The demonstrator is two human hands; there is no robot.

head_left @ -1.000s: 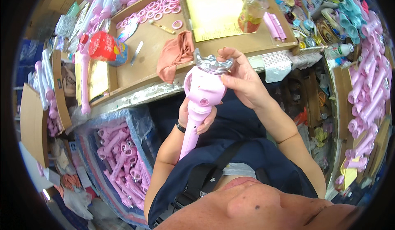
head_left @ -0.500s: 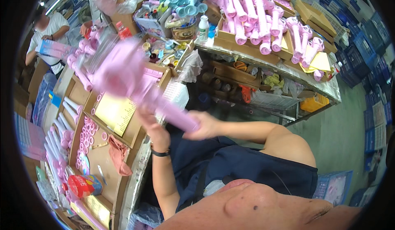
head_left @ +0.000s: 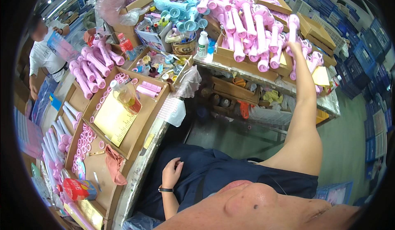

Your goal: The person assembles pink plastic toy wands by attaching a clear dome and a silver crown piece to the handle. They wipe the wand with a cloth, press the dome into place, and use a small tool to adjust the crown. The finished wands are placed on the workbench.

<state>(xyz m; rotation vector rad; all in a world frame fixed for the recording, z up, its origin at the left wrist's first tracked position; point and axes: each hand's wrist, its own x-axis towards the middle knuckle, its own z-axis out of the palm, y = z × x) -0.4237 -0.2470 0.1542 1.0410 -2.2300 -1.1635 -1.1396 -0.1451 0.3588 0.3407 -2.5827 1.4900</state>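
Observation:
At the far right of the back bench, my right hand [head_left: 293,46] is closed around the handle of a pink plastic toy wand [head_left: 293,24], whose rounded end points up and away. It is beside a heap of similar pink wands [head_left: 247,22] in a cardboard tray; my fingers are partly hidden. My left hand [head_left: 172,174] rests over the dark apron [head_left: 205,160], empty, its fingers loosely bent and apart. On the left bench, a cardboard tray [head_left: 151,119] holds a yellow sheet [head_left: 113,121], a clear bottle of amber liquid [head_left: 125,98] and pink cylindrical parts [head_left: 149,89].
Pink rings [head_left: 84,141], an orange cloth [head_left: 114,164] and a red jar [head_left: 78,189] lie in the nearer left tray. More pink wands [head_left: 92,67] and blue ones [head_left: 181,14] are piled behind. A white bottle [head_left: 203,44] stands at the bench edge. Another person [head_left: 47,51] stands far left.
My right hand has moved from the middle to the back-right bench with a pink wand. My left hand has dropped from beside the wand to my apron. The clear bottle now shows.

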